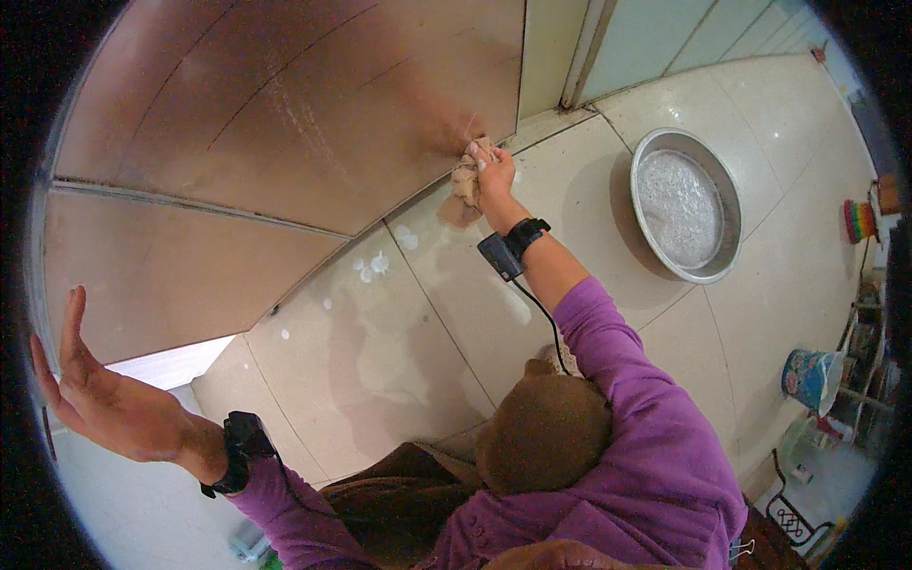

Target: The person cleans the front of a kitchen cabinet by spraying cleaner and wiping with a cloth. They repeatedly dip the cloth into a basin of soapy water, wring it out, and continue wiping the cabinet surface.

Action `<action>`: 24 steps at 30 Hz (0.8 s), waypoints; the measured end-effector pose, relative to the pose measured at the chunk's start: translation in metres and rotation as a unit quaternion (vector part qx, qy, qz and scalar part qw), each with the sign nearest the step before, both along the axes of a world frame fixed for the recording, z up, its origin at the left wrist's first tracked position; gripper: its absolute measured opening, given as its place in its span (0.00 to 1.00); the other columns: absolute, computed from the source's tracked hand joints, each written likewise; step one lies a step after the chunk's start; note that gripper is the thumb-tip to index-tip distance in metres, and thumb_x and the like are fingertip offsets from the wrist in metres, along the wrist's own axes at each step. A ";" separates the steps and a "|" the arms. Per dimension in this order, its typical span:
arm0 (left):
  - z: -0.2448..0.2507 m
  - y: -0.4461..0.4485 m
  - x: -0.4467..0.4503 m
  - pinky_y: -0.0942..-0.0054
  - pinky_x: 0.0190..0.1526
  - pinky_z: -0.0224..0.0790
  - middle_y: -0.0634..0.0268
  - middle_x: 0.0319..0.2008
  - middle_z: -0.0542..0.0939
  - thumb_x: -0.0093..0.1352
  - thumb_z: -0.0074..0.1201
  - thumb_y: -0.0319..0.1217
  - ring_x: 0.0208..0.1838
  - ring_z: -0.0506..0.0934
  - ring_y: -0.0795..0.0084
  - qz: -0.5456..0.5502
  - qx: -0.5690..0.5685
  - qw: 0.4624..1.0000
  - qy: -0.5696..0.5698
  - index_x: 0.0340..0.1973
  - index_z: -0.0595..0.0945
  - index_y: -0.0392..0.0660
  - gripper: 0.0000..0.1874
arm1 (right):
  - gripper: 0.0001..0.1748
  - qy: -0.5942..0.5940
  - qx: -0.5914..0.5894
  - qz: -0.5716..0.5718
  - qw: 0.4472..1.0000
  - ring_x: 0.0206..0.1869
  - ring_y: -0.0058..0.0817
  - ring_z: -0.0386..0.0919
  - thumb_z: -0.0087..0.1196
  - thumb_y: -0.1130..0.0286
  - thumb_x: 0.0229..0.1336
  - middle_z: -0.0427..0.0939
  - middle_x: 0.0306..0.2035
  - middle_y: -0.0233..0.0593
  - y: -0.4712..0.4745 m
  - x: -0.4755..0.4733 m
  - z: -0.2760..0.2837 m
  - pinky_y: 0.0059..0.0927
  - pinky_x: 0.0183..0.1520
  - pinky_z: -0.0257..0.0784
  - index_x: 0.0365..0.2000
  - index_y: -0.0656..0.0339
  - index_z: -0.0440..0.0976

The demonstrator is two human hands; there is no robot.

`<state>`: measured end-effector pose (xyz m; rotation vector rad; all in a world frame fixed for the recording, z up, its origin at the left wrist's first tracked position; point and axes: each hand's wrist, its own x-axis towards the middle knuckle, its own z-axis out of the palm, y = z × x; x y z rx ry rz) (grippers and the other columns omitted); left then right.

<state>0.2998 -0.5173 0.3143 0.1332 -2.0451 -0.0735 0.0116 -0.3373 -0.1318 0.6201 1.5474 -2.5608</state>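
Observation:
My right hand (496, 174) grips a crumpled tan cloth (466, 178) against the bottom corner of a brown door (285, 128), just above the tiled floor. Part of the cloth hangs down beside the door's lower edge. At the far left, my left hand (117, 413) is raised near the door's outer edge with its fingers apart and nothing in it. Whether its fingertips touch the door, I cannot tell. A round metal basin (734, 235) holding cloudy, sudsy water stands on the floor to the right of my right hand.
Wet marks and several white foam spots (374, 265) lie on the floor tiles (420, 356) below the door. At the right are a blue floral bin (805, 377), a rainbow-coloured stack (858, 221) and a metal rack (866, 356). A pale panelled wall (655, 43) runs along the top.

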 end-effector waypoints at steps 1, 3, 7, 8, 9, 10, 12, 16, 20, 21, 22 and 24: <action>0.000 -0.001 0.000 0.56 0.73 0.50 0.45 0.51 0.79 0.77 0.20 0.34 0.63 0.72 0.55 0.006 -0.015 1.000 -0.005 0.51 0.76 0.25 0.29 | 0.24 0.011 0.005 0.004 1.000 0.37 0.28 0.75 0.69 0.65 0.53 0.78 0.37 0.40 0.000 0.000 -0.002 0.33 0.40 0.73 0.44 0.65 0.70; -0.002 -0.002 0.000 0.55 0.73 0.49 0.44 0.52 0.78 0.77 0.21 0.36 0.63 0.72 0.54 -0.010 0.004 1.000 -0.011 0.51 0.76 0.26 0.29 | 0.25 0.009 0.044 -0.003 0.999 0.38 0.29 0.75 0.69 0.64 0.53 0.78 0.37 0.40 0.001 -0.001 -0.004 0.33 0.40 0.73 0.44 0.66 0.70; -0.005 0.000 -0.004 0.54 0.73 0.47 0.41 0.51 0.78 0.77 0.23 0.37 0.61 0.74 0.51 -0.028 -0.021 0.999 -0.013 0.52 0.75 0.27 0.28 | 0.27 0.041 0.126 0.027 0.991 0.35 0.27 0.76 0.71 0.67 0.51 0.77 0.35 0.39 0.009 -0.003 -0.002 0.32 0.36 0.76 0.47 0.66 0.69; -0.006 0.002 -0.005 0.54 0.73 0.47 0.41 0.51 0.78 0.77 0.23 0.37 0.61 0.74 0.52 -0.051 0.012 0.999 0.005 0.52 0.75 0.27 0.28 | 0.28 0.035 0.117 0.036 0.992 0.35 0.27 0.76 0.71 0.67 0.50 0.77 0.35 0.39 0.010 -0.003 0.000 0.32 0.36 0.76 0.46 0.67 0.70; -0.006 0.004 -0.006 0.54 0.73 0.47 0.40 0.51 0.78 0.77 0.23 0.37 0.61 0.74 0.52 -0.075 0.045 0.996 0.023 0.51 0.76 0.27 0.28 | 0.28 0.026 0.123 0.045 0.991 0.35 0.27 0.76 0.71 0.67 0.50 0.77 0.36 0.40 0.010 -0.002 0.002 0.32 0.36 0.76 0.46 0.67 0.70; -0.005 0.007 -0.005 0.54 0.73 0.47 0.40 0.51 0.78 0.77 0.23 0.37 0.61 0.74 0.52 -0.085 0.067 0.994 0.035 0.51 0.76 0.27 0.28 | 0.27 0.025 0.084 0.043 0.995 0.35 0.27 0.76 0.71 0.67 0.50 0.77 0.36 0.40 0.010 -0.002 0.005 0.33 0.35 0.75 0.47 0.67 0.70; 0.000 0.012 -0.003 0.54 0.72 0.48 0.39 0.50 0.79 0.77 0.23 0.37 0.62 0.74 0.52 -0.110 0.089 0.989 0.044 0.53 0.73 0.28 0.27 | 0.27 0.007 0.053 0.038 0.998 0.35 0.27 0.75 0.70 0.67 0.50 0.77 0.36 0.40 0.008 -0.001 0.010 0.33 0.35 0.75 0.47 0.67 0.70; 0.014 0.023 0.013 0.55 0.72 0.49 0.39 0.50 0.79 0.76 0.23 0.36 0.62 0.74 0.51 0.041 -0.090 0.995 -0.026 0.56 0.69 0.27 0.26 | 0.26 -0.002 0.083 0.020 0.996 0.35 0.27 0.75 0.69 0.69 0.51 0.77 0.34 0.40 0.003 0.002 0.017 0.33 0.35 0.75 0.46 0.68 0.69; 0.014 0.028 0.017 0.57 0.72 0.50 0.41 0.49 0.80 0.75 0.23 0.33 0.61 0.74 0.52 -0.034 -0.016 0.999 0.018 0.53 0.73 0.26 0.26 | 0.25 0.002 -0.001 0.001 1.000 0.36 0.28 0.76 0.68 0.69 0.51 0.77 0.35 0.40 0.006 0.007 0.016 0.33 0.37 0.75 0.46 0.68 0.68; 0.012 0.029 0.016 0.57 0.72 0.50 0.41 0.49 0.80 0.75 0.22 0.33 0.61 0.74 0.52 -0.074 0.015 0.996 0.042 0.53 0.73 0.26 0.26 | 0.25 0.003 -0.020 -0.016 1.000 0.37 0.28 0.76 0.68 0.69 0.51 0.78 0.35 0.40 0.007 0.007 0.015 0.33 0.37 0.75 0.46 0.68 0.69; 0.011 0.030 0.015 0.56 0.72 0.50 0.41 0.49 0.80 0.75 0.22 0.33 0.61 0.74 0.52 -0.094 0.038 0.993 0.063 0.53 0.73 0.26 0.27 | 0.24 0.007 -0.023 0.001 1.000 0.37 0.28 0.76 0.68 0.69 0.52 0.78 0.35 0.40 0.007 0.007 0.013 0.33 0.38 0.74 0.45 0.68 0.69; 0.013 0.030 0.011 0.54 0.72 0.50 0.39 0.50 0.79 0.76 0.22 0.35 0.61 0.74 0.49 -0.042 -0.010 0.999 0.000 0.57 0.67 0.26 0.26 | 0.23 0.003 -0.025 -0.001 1.000 0.37 0.28 0.76 0.67 0.68 0.52 0.78 0.36 0.40 0.004 0.006 0.008 0.33 0.40 0.74 0.44 0.68 0.70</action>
